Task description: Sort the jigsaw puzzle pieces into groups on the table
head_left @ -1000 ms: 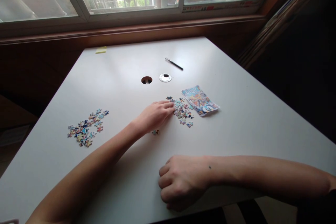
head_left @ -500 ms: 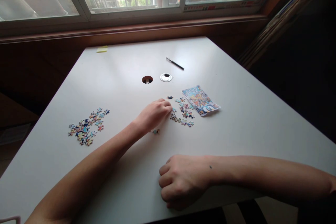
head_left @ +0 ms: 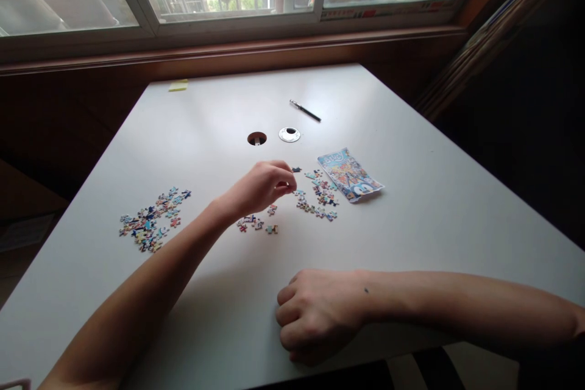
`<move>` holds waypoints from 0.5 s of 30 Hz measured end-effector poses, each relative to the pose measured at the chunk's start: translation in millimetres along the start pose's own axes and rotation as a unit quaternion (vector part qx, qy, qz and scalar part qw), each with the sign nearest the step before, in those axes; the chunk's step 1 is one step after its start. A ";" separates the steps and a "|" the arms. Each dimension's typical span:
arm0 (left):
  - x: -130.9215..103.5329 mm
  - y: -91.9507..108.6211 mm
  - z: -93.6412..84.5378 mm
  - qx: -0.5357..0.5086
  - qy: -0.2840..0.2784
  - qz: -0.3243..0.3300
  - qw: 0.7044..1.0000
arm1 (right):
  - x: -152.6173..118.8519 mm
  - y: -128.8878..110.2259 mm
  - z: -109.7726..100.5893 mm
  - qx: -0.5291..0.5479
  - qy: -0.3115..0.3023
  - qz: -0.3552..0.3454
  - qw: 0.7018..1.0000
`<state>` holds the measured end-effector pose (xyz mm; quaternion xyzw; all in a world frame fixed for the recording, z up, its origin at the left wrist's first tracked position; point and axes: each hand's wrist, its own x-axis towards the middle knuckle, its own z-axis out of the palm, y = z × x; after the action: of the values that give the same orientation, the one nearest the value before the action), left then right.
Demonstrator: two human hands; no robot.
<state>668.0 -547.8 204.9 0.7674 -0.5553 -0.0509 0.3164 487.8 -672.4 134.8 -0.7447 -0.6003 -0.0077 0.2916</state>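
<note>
Left hand (head_left: 286,184) hangs just beside loose jigsaw pieces (head_left: 325,195) on a white desk (head_left: 411,231).
Its fingers are bent, tips close in (whether a piece is pinched there, one cannot tell), while the right hand (head_left: 315,317) rests near the desk's front edge, fingers folded into a loose fist, any contents hidden. The pieces nearest the left hand lie beside a printed sheet (head_left: 350,173); a smaller cluster (head_left: 272,229) sits near its wrist, and a dense pile (head_left: 147,215) well apart to the left. The step appears to be one-handed picking through pieces; small and flat, they seem to call for a light fingertip pinch next.
</note>
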 end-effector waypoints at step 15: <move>-9.3 20.1 -60.9 -0.009 -0.066 0.014 0.998 | 1.1 1.1 -2.4 0.004 -0.012 -0.006 1.000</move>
<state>674.2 -517.2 261.7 0.7518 -0.5852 -0.1019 0.2862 489.9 -672.7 136.7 -0.7402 -0.6082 0.0019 0.2869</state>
